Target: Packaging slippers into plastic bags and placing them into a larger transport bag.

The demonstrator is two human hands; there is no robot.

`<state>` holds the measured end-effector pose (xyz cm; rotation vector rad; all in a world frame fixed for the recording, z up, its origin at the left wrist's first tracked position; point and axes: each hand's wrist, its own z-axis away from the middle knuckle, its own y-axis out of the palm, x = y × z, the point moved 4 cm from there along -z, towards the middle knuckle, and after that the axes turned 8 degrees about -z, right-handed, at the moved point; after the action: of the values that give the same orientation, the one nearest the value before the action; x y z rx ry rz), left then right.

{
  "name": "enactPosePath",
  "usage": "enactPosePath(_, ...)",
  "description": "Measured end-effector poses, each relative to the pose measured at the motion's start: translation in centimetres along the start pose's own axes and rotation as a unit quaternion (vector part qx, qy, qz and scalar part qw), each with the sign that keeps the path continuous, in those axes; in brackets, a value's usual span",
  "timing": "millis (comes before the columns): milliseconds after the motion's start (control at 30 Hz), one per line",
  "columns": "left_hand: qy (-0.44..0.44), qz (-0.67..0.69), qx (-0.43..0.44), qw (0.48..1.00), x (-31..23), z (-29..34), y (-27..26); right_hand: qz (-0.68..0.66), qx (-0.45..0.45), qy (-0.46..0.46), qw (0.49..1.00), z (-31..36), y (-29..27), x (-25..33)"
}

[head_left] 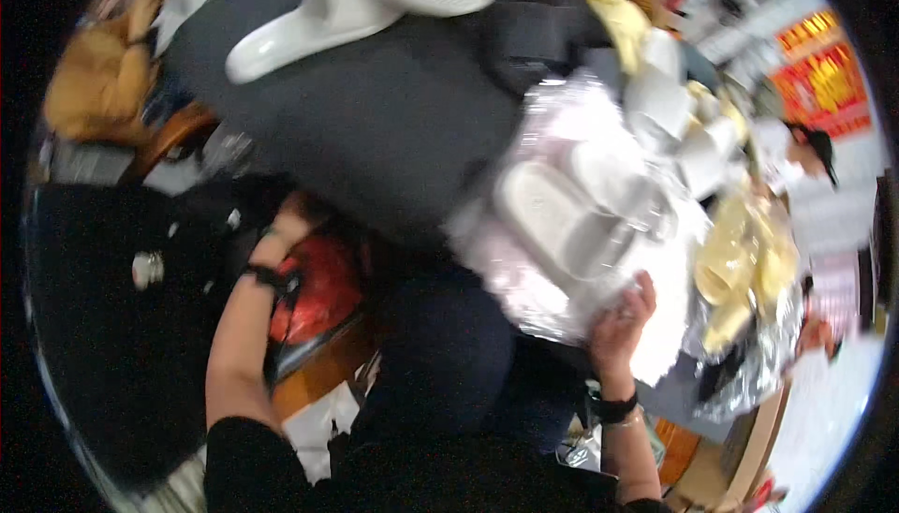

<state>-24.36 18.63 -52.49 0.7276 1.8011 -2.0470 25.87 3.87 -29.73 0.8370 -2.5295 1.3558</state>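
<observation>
My right hand (623, 326) lies at the near edge of a pair of white slide sandals (543, 204) and the clear plastic (534, 302) under them. Its fingers are apart and slightly bent, touching the plastic or just beside it. I see nothing gripped in it. At the left, my left hand (293, 220) reaches down by the dark table edge, above a shiny red bag-like thing (318, 288). Its fingers are lost in shadow and blur, so whether they hold anything is hidden. Both wrists wear black bands.
Light slides (314, 26) lie at the far side of the dark grey table (375, 110). More white slides (660, 101) and yellow slides (726, 260) crowd the right in plastic. Black cloth (103, 326) covers the left. Co-workers sit at the far left and across the table.
</observation>
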Motion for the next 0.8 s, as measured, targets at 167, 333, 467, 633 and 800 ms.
enactPosePath(167,-0.025,-0.056,0.101,0.993,-7.1,4.2,-10.3,-0.006,0.015,0.000,1.000,-2.1,-0.9,2.2)
enactPosePath(333,0.030,0.014,-0.001,0.999,-21.6,6.5,-18.9,-0.004,0.009,0.013,1.000,-2.1,-3.0,2.4)
enactPosePath(467,0.121,0.205,-0.040,0.970,-30.7,6.8,-19.1,-0.043,0.086,0.046,0.994,-3.1,-5.1,3.4)
enactPosePath(633,0.144,0.216,0.041,0.965,-38.9,2.7,-14.5,-0.101,0.084,0.000,0.991,-5.0,-10.5,1.3)
enactPosePath(800,-0.013,0.306,0.242,0.921,-42.7,-2.0,-10.0,-0.104,0.021,0.083,0.991,-4.2,-12.7,-5.6)
